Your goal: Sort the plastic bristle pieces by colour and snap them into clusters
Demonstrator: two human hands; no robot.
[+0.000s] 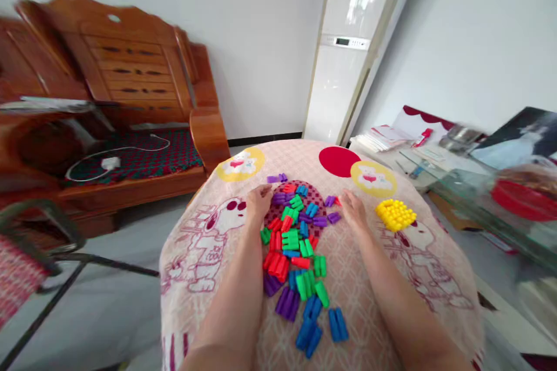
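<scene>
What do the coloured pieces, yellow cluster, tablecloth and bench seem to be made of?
Coloured pieces: probably smooth plastic, given uniform, saturated colours and moulded shapes.
Yellow cluster: likely plastic too; knobbly, brightly coloured.
Tablecloth: perhaps fabric, looking matte and printed.
Bench: apparently varnished wood, reddish-brown with a shaped backrest.

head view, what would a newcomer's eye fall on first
Likely the red, green, blue and purple pieces, strewn over the patterned cloth between the left hand and right hand and nearer the viewer. Next, the bright yellow cluster to the right of the right hand.

White charger [111, 163] on wdn bench [130, 55], AC [331, 87] by wall [261, 40].
</scene>
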